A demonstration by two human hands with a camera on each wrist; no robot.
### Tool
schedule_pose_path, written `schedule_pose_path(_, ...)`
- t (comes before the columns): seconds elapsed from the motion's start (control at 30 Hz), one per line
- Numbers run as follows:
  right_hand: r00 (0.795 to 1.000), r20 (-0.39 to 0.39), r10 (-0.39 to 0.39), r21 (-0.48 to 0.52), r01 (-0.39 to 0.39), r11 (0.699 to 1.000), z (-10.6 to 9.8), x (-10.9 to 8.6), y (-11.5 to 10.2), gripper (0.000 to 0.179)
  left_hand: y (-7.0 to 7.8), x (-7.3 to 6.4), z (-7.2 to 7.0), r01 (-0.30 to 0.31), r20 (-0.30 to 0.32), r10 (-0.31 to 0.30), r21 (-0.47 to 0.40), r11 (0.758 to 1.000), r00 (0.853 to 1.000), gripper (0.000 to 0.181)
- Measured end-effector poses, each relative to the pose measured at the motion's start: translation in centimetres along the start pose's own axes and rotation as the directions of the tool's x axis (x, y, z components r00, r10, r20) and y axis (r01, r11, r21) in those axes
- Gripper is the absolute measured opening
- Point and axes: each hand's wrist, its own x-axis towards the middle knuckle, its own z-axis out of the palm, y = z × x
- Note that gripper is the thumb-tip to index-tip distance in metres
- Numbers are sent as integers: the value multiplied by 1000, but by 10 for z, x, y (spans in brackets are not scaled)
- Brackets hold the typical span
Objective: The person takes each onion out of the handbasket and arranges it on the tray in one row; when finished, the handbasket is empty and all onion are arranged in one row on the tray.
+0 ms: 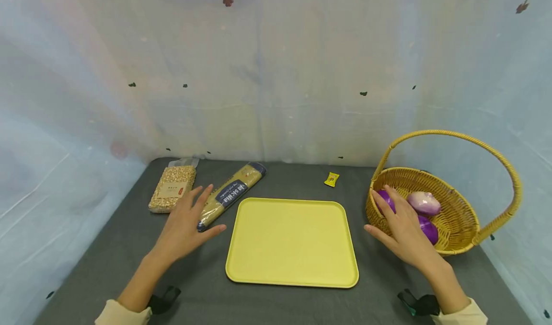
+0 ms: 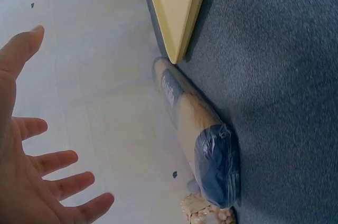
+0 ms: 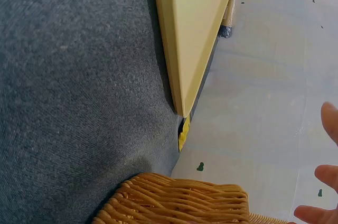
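Observation:
My left hand (image 1: pixel 183 230) hovers with spread fingers over the table's left side, holding nothing. Nearest to it lies a pasta packet (image 1: pixel 233 193) with a dark blue label and ends, slanting beside the tray. My right hand (image 1: pixel 404 229), fingers extended and holding nothing, is above the left rim of a wicker basket (image 1: pixel 464 221) with a tall handle. In the basket sit a pale purple-white onion (image 1: pixel 424 203) and purple, shiny round vegetables (image 1: pixel 428 229), partly hidden by that hand. Between the hands lies a bare yellow tray (image 1: pixel 292 243).
A clear bag of beige grains or beans (image 1: pixel 173 189) lies at the back left of the grey table (image 1: pixel 302 307). A small yellow wrapped packet (image 1: pixel 331 179) is behind the tray's right corner. Pale sheeting (image 1: pixel 276 75) hangs behind the table.

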Motion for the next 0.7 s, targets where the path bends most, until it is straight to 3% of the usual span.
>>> schedule_pose_path(0.3, 997, -25, 70, 100, -67, 993, -3, -1, 3, 78, 4, 0, 9, 6, -7, -7, -97, 995, 1000, 92)
schedule_pose_path(0.7, 990, -124, 59, 118, -45, 992, -5, -3, 16, 79, 7, -3, 27, 44, 51, -31, -267, 963, 998, 87)
